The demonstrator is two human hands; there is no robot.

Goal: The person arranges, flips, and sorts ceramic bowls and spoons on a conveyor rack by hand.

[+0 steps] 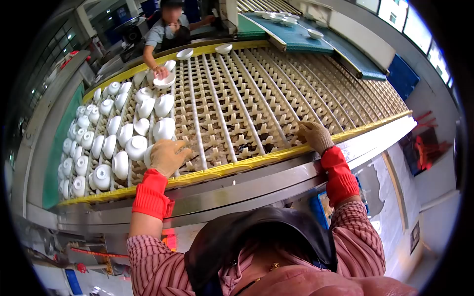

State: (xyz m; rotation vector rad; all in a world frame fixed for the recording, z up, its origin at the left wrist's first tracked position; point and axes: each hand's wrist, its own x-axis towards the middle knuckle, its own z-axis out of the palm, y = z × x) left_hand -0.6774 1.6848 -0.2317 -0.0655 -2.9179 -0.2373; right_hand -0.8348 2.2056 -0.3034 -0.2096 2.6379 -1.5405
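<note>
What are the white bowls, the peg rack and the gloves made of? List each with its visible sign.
White bowls: likely glazed ceramic; glossy, with foot rings.
Peg rack: seemingly moulded plastic; matte cream pegs, yellow edge.
Gloves, on left hand and right hand: tan fabric or coated knit, unclear; red ribbed cuffs look knitted.

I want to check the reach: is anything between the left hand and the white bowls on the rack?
Nothing visible. The left hand already touches the nearest white bowl on the pegged conveyor rack; the right hand rests apart.
</note>
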